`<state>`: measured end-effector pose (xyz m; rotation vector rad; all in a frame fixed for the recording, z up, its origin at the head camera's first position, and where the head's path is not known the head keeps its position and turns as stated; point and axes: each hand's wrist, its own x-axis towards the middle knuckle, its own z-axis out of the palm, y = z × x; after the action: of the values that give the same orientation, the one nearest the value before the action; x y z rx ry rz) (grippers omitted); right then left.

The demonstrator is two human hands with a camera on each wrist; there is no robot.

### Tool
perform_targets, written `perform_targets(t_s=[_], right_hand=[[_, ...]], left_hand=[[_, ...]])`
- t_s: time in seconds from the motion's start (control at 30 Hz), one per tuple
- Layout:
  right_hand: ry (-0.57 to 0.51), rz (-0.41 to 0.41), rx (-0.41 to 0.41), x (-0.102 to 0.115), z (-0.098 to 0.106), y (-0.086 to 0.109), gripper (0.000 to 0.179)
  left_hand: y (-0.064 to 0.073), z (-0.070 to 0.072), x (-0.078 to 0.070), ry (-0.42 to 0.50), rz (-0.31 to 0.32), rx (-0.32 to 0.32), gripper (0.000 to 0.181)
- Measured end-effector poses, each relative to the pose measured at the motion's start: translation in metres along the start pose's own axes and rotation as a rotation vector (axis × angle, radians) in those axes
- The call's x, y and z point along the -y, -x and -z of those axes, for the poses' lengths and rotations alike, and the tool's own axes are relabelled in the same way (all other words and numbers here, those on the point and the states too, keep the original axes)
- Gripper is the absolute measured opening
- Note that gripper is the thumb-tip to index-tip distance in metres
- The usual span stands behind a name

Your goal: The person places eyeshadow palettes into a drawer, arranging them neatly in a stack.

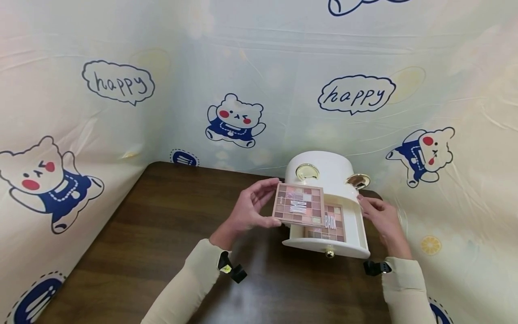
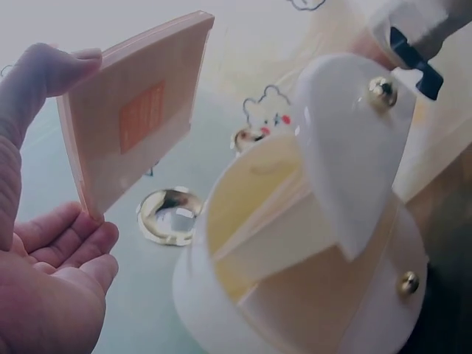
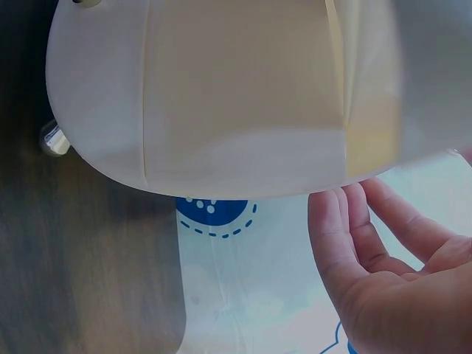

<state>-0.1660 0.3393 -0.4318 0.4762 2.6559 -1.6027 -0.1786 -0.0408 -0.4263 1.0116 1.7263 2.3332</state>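
My left hand (image 1: pixel 252 206) pinches a square eyeshadow palette (image 1: pixel 298 202) by its left edge, thumb at one side and fingers at the other. The palette hangs over the pulled-out upper drawer (image 1: pixel 309 245) of a white storage box (image 1: pixel 328 168). Inside that drawer lies a second, similar palette (image 1: pixel 333 225), partly covered by the first. In the left wrist view, the held palette's plain back (image 2: pixel 96 140) with an orange label faces the camera. My right hand (image 1: pixel 383 221) rests its fingertips against the box's right side, fingers fairly straight in the right wrist view.
Two round gold ear-like pieces (image 1: pixel 359 181) stick up from the box. A gold knob (image 1: pixel 329 254) sits on the drawer front, and a lower drawer's knob (image 2: pixel 408 283) shows too. The box stands near the back right of a dark wooden table (image 1: pixel 162 234), against a printed cloth (image 1: pixel 283 67).
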Motion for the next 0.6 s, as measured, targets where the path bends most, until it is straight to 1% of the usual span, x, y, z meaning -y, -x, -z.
perform_targets(t_s=[0.2, 0.33, 0.43, 0.6], right_hand=[[-0.007, 0.001, 0.002, 0.001, 0.0, 0.0, 0.083], [-0.009, -0.001, 0.002, 0.0, 0.0, 0.0, 0.082], [-0.014, 0.005, 0.0, 0.0, 0.0, 0.001, 0.081], [-0.03, 0.015, -0.009, 0.001, 0.0, 0.001, 0.079]], left_hand=[[-0.002, -0.016, 0.003, 0.028, 0.017, 0.021, 0.089], [-0.003, -0.026, 0.006, 0.02, 0.047, 0.023, 0.088], [-0.004, -0.034, 0.007, -0.013, 0.088, 0.015, 0.086], [-0.005, -0.048, 0.007, -0.08, 0.195, -0.025, 0.084]])
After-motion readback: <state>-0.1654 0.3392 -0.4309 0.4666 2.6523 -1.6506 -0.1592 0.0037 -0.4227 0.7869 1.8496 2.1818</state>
